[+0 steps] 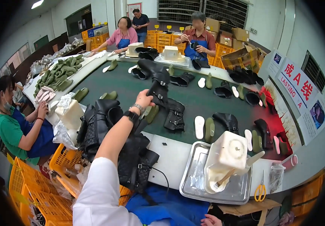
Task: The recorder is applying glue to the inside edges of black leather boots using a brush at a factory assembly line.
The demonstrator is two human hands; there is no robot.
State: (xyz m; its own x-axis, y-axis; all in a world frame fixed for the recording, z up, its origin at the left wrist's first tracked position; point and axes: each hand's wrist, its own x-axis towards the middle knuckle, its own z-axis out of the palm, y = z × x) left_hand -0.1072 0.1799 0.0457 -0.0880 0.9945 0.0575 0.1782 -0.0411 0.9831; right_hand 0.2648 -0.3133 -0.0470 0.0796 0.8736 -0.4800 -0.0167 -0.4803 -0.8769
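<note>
My left hand (pixel 144 100), wearing a watch and a bracelet, grips the shaft of a black buckled boot (pixel 158 81) above the green belt (pixel 147 124). Another buckled boot (pixel 174 115) lies beside it on the belt. Beneath my left forearm is a pile of black quilted boots (pixel 100 120). At the lower edge my right hand (pixel 211 220) shows only in part, next to my blue apron (pixel 162 207); its visible fingers look loosely apart, with nothing seen in them. An olive shoe form (pixel 152 114) lies just below my left hand, partly hidden.
A metal tray (pixel 188 177) holds a white container (pixel 228 150) with a brush (pixel 224 177). Orange-handled scissors (pixel 260 191) lie right of it. White insoles (pixel 199 127), olive forms (pixel 209 130) and boots line the belt. Co-workers sit left and across; orange crates (pixel 44 199) stand lower left.
</note>
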